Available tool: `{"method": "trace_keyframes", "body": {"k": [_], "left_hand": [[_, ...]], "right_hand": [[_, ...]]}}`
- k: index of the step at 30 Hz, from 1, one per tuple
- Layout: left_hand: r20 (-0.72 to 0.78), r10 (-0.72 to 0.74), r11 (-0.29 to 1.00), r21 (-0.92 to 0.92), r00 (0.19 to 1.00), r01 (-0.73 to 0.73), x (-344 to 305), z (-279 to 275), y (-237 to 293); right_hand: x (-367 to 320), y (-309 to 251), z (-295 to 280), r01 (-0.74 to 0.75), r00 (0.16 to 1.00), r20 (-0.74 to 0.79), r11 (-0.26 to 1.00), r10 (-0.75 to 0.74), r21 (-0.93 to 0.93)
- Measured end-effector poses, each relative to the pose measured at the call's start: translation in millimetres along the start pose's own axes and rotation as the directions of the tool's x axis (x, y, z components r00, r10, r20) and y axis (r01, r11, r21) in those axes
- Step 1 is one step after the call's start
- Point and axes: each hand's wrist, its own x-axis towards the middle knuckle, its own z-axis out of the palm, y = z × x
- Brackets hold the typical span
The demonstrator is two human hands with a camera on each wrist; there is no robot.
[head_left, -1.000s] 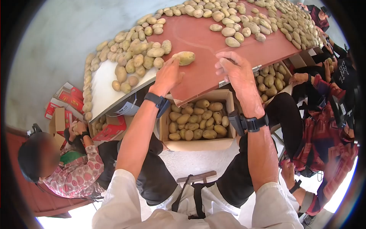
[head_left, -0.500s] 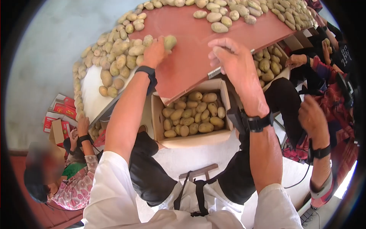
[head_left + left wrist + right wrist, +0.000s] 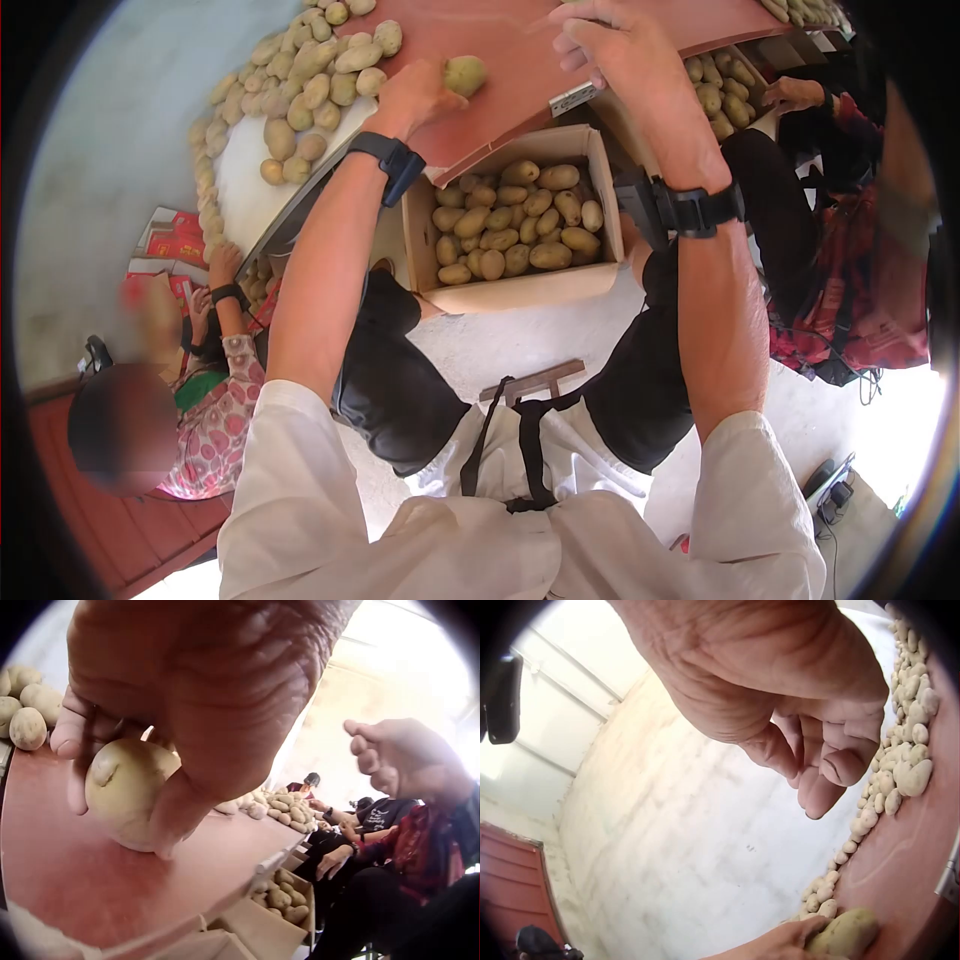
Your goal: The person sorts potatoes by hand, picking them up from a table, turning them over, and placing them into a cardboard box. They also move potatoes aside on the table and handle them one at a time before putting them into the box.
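At a red tabletop (image 3: pixel 520 80) beside a cardboard box (image 3: pixel 530 293), an empty, loosely curled right hand (image 3: pixel 632 65) hangs apart while the nearer left hand (image 3: pixel 412 95) pinches a potato (image 3: pixel 466 76) to its right, long axis pointing outward.

There are one left hand (image 3: pixel 408 98), one right hand (image 3: pixel 628 62), two black straps (image 3: pixel 706 208) on their wrists, one gripped potato (image 3: pixel 465 76), at least two potato-filled cardboard boxes (image 3: pixel 520 297), and uncountably many loose potatoes (image 3: pixel 343 90).
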Motion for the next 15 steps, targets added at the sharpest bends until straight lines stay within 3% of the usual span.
{"method": "trace_keyframes", "body": {"k": [3,5,7,10,11,12,13,15], "left_hand": [[0.043,-0.011,0.999,-0.041,0.999,0.012,-46,-11,14],[0.124,0.013,0.983,-0.182,0.992,0.010,-85,-15,24],[0.137,-0.071,0.972,-0.213,0.988,0.099,-127,-8,32],[0.169,-0.065,0.826,-0.543,0.983,0.148,-194,28,29],[0.215,-0.057,0.768,-0.614,0.975,0.181,-213,40,29],[0.380,-0.120,0.647,-0.671,0.917,0.362,-233,37,42],[0.539,-0.151,0.500,-0.682,0.829,0.534,-252,36,56],[0.655,-0.044,0.191,-0.736,0.754,0.650,-287,70,59]], "right_hand": [[13,19,-10,0.103,0.986,0.111,0.980,-0.123,0.169],[25,34,-12,0.154,0.959,0.168,0.920,-0.226,0.360],[28,33,-11,0.176,0.962,0.149,0.935,-0.230,0.307],[29,32,-11,0.180,0.934,0.208,0.884,-0.292,0.431],[25,28,-9,0.221,0.952,0.149,0.938,-0.267,0.267],[22,25,-7,0.245,0.964,0.084,0.965,-0.253,0.092],[21,25,-6,0.248,0.963,0.085,0.964,-0.256,0.096],[23,31,-6,0.288,0.951,0.083,0.949,-0.299,0.126]]}}
